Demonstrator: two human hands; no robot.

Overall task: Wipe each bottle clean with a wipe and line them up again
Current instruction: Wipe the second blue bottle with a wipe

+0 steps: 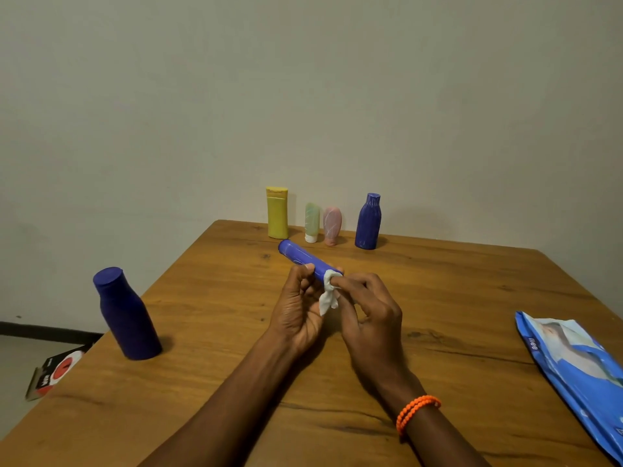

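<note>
- A slim blue bottle (305, 258) is held above the middle of the wooden bench (455, 298), lying tilted with its far end towards the yellow bottle (277, 212).
- The left hand (296, 308) is clenched round the near part of the slim blue bottle.
- A white wipe (328, 289) is pinched by the right hand (367, 318) and pressed against the near end of the slim blue bottle.
- Four bottles are stood upright in a row behind the slim blue bottle: the yellow bottle, a green tube (312, 222), a pink tube (332, 226), a dark blue bottle (368, 221).
- A larger dark blue bottle (126, 315) is stood well to the left of the slim blue bottle.
- A blue wipe pack (573, 369) is laid well to its right.
</note>
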